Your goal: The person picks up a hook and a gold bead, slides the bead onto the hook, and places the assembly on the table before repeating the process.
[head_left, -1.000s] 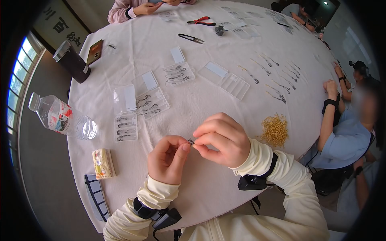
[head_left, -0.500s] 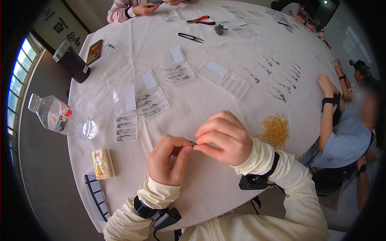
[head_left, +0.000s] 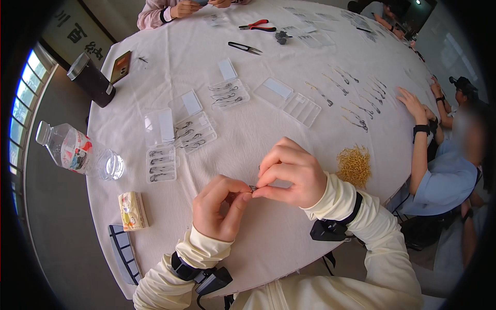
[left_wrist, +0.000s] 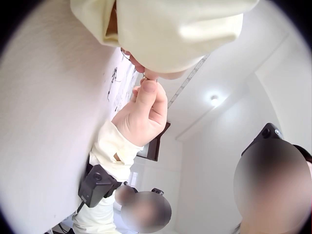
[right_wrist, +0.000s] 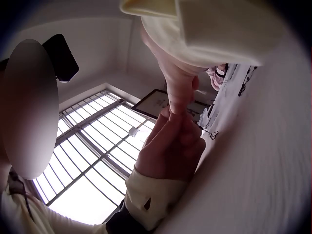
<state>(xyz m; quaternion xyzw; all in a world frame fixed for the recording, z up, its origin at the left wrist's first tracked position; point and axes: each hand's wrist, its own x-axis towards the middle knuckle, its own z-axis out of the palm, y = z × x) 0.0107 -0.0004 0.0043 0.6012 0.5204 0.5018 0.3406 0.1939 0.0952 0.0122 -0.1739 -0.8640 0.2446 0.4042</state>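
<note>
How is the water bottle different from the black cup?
The water bottle is see-through; the black cup is dark and hides its inside. The bottle has a small pale cap, the cup a wide silvery lid. The bottle wears a colourful label. Both sit at the table's left edge.

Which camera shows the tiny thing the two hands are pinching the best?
The head view: the tiny dark piece shows between the left hand and the right hand. Both wrist views show only fingertips meeting, with the piece all but hidden between them.
</note>
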